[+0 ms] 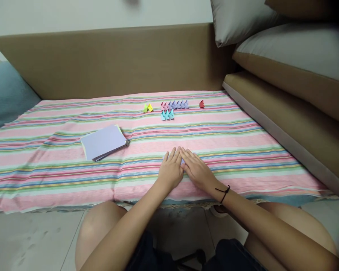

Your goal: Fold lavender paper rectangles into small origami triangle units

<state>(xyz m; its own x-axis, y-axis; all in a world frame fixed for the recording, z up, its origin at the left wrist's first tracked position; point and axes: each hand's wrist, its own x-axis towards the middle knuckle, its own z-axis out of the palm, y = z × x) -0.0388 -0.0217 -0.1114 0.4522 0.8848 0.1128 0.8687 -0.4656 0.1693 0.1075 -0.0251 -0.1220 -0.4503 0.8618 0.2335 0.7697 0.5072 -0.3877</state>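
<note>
My left hand (171, 168) lies palm down on the striped cloth (147, 188), fingers stretched out. Beside it rests my right hand (196, 167), also flat with extended fingers and a black cord bracelet (224, 192) at the wrist. The fingertips of both hands meet. A little bluish-purple paper (182, 161) shows in the gap between them; the hands hide the rest. Beyond them stand small folded paper pieces: yellow ones (150, 107), pink ones (164, 106), a row of purple ones (180, 105), light blue ones (167, 115) and a single red one (201, 104).
A stack of purple-topped paper sheets (104, 142) lies to the left on the cloth. Behind runs a brown sofa back (124, 62). Grey and brown cushions (293, 52) are piled at the right, and a blue-grey cushion (8, 94) sits at the far left.
</note>
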